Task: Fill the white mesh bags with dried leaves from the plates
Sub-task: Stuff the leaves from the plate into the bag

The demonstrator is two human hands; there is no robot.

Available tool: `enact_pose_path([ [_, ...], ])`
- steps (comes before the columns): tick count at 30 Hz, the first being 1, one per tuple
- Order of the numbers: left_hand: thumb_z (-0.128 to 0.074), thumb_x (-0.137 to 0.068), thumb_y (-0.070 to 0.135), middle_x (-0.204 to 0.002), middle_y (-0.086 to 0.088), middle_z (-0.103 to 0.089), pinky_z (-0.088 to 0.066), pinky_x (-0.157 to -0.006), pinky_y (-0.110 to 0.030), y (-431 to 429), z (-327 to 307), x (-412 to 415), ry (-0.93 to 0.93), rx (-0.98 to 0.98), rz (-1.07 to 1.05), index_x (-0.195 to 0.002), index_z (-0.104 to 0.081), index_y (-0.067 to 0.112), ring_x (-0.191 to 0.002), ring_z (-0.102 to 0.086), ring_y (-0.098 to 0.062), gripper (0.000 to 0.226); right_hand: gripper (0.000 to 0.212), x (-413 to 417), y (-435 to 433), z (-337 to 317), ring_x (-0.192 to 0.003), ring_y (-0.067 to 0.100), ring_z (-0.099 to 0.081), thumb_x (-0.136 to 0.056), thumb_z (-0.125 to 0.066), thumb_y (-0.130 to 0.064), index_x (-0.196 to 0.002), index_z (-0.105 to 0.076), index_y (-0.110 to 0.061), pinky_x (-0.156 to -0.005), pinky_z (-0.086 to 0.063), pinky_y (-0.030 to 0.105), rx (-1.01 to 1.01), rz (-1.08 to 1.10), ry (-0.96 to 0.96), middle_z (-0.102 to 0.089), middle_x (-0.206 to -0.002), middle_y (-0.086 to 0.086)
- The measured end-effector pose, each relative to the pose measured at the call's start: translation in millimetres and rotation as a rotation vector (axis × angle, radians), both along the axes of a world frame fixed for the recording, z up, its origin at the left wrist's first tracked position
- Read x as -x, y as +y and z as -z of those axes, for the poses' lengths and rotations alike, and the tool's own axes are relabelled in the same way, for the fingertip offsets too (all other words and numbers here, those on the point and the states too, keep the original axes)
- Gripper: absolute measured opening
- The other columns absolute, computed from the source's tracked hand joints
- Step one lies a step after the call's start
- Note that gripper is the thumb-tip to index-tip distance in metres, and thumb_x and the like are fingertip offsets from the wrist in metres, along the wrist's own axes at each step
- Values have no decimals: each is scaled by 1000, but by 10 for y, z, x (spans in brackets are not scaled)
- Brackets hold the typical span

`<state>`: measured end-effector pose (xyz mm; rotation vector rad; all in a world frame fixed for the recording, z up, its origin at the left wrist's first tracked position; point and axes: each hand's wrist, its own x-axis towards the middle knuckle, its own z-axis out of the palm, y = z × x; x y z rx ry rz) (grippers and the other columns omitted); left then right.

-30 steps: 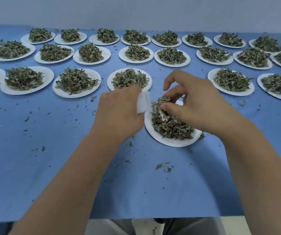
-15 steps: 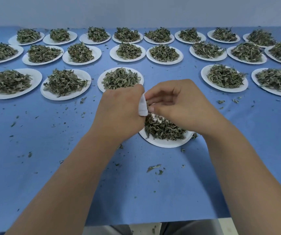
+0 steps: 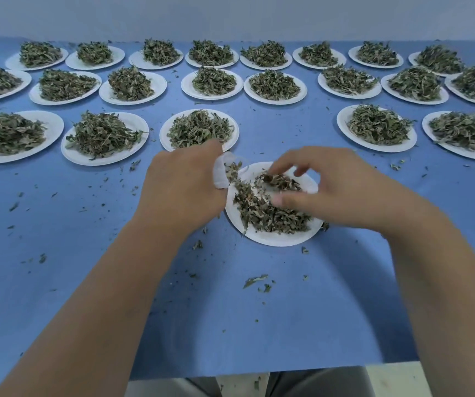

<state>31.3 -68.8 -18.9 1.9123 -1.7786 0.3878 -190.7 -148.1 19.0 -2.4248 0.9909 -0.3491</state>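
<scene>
Setting: a blue surface (image 3: 87,247) carries rows of white plates (image 3: 199,114), each heaped with dried leaves, and loose leaf scraps (image 3: 254,280) lie scattered across it.
Left hand: the left hand (image 3: 184,184) is curled around a white mesh bag (image 3: 219,176), gripping it at the left edge of the nearest plate (image 3: 273,240).
Bag: its open mouth faces the plate, and a few leaves show at the opening.
Right hand: the right hand (image 3: 330,190) hovers over the dried leaves (image 3: 270,214) on the nearest plate, with its fingers arched and apart and its thumb lower down. The fingers are blurred, so I cannot tell whether they have closed on a clump.
Change: half a second ago the right hand was pressed up against the bag's mouth. It has now moved away from the bag and back over the pile. The left hand has kept its grip on the bag in much the same place.
Plate: part of its white base shows beside the leaves, while the plates behind look full.
Meaning: one pinch has probably gone into the bag and another is being gathered. The bag seems only partly filled, and most of the plates look untouched, so much of the task appears to remain.
</scene>
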Motion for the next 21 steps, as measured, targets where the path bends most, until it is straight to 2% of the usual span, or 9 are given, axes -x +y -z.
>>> enact_pose_path([
  [2,-52,-89,23,-60,6,-45,-30,-57,-34,7,13,1,15,-1,0,-84,-48,20,-58,-50,-36,8,42,17,27,34,-114,2,-53,-82,-76,-50,-122,-61,-50,-86,-45,24,46,-75,254,-61,-121,-24],
  [4,-53,-91,24,-58,10,-38,-28,-58,-33,2,29,28,15,-9,-13,-85,-49,20,-58,-47,-32,8,38,-53,62,84,-114,7,-54,-86,-76,-35,-121,-65,-45,-89,-45,26,74,-63,278,-63,-123,-18],
  [7,-52,-92,24,-56,13,-30,-23,-55,-32,-2,51,55,7,-17,-12,-82,-42,22,-56,-39,-27,14,21,-116,83,74,-100,3,-61,-88,-74,-20,-103,-76,-35,-85,-47,21,110,-13,139,-72,-106,-16],
  [10,-52,-92,26,-57,8,-36,-19,-49,-31,-10,37,58,-2,-30,-14,-82,-43,21,-55,-41,-28,15,14,-112,66,-28,-69,-11,-60,-84,-78,-21,-86,-78,-34,-65,-44,6,79,70,-100,-69,-77,-22],
  [12,-51,-92,28,-59,6,-41,-23,-52,-31,-16,27,71,-7,-20,-2,-82,-45,20,-56,-44,-29,15,13,-173,84,-88,-60,-12,-58,-81,-80,-22,-82,-77,-35,-58,-41,4,80,83,-215,-66,-67,-23],
  [16,-45,-84,29,-61,5,-39,-31,-55,-34,-50,7,170,2,-33,55,-85,-49,18,-59,-46,-31,11,13,-416,168,-76,-58,-8,-59,-78,-79,-18,-83,-77,-30,-61,-38,5,48,107,-363,-65,-63,-27],
  [18,-46,-73,25,-64,6,-44,-34,-55,-33,-65,13,204,51,-61,58,-93,-54,20,-65,-49,-30,22,16,-507,195,-9,-54,-1,-58,-76,-75,-16,-85,-70,-28,-60,-41,12,-36,145,-429,-66,-66,-22],
  [21,-54,-68,17,-61,9,-40,-30,-52,-31,-71,61,203,141,-63,62,-80,-43,24,-63,-42,-25,18,22,-551,220,98,-53,2,-57,-74,-72,-16,-84,-54,-25,-54,-40,14,-55,232,-493,-65,-80,-11],
])
